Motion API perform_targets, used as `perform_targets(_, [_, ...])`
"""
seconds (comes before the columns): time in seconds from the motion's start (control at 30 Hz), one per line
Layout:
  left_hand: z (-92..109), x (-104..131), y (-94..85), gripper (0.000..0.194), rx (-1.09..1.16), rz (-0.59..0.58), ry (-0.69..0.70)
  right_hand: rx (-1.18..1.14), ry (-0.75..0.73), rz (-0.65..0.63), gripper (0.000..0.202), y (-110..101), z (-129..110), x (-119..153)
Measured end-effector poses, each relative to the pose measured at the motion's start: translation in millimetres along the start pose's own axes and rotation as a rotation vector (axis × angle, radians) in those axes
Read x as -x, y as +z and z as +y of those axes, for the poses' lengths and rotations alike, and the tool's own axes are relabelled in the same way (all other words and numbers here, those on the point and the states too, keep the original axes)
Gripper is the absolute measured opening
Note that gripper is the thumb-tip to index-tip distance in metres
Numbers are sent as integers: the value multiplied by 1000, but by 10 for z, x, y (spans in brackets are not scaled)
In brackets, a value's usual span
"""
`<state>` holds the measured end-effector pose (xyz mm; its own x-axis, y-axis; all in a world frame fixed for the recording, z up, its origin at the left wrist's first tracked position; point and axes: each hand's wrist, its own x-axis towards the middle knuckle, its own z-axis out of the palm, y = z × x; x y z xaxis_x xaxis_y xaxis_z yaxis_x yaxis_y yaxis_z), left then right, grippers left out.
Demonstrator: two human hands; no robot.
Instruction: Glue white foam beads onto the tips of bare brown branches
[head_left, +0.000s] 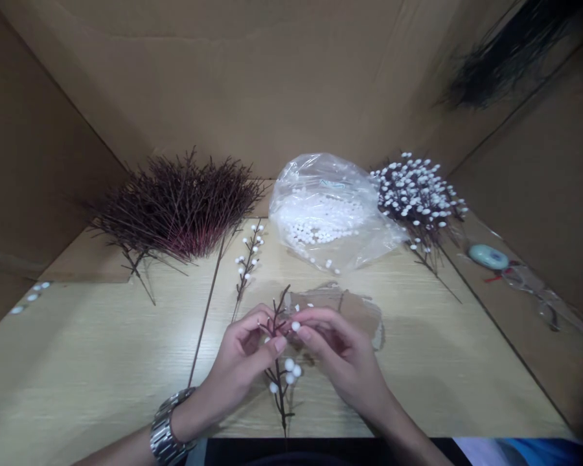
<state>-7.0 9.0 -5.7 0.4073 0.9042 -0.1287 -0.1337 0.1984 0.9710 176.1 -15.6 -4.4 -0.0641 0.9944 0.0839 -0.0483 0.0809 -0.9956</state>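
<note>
Near the table's front edge my left hand (252, 353) pinches a dark brown artificial twig (278, 382) between thumb and fingers. Several white balls sit on the twig's lower side branches, and its upper tips are bare. Just to the right, my right hand (342, 346) holds a small white ball (296, 326) between thumb and forefinger, close to one of the tips. Whether the ball touches that tip I cannot tell. Beneath the right hand lies a flat brown cardboard piece (364, 317) with a few small white bits by the fingers.
Behind lie a heap of bare twigs (179, 207), a clear plastic bag of white balls (325, 213) and a bunch of ball-tipped twigs (415, 194). One ball-tipped twig (247, 262) lies mid-table. Loose balls (32, 297) are far left; a pale green oval object (488, 256) is right. Cardboard walls (252, 84) enclose the table.
</note>
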Motion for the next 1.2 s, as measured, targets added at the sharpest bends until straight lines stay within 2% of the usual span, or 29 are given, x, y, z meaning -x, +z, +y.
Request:
perform_targets(0.33, [11,-5,-9,21,11,-32,-3,157,-76,-16,15,1,8,13])
perform_targets(0.77, [-31,-40,-5,20,36,-3,-16,130,-149,13,21,17,66,8])
perform_targets(0.97, [-38,-56,-5,17,25,-9,-17,125,-117,37,18,31,91,24])
perform_targets(1.1, [-29,-57,-4,20,4,-27,-48,145,-32,-13,20,-78,24,-9])
perform_targets(1.2, [-18,-55,0,22,-17,-53,-66,215,-52,45,26,-226,-143,-96])
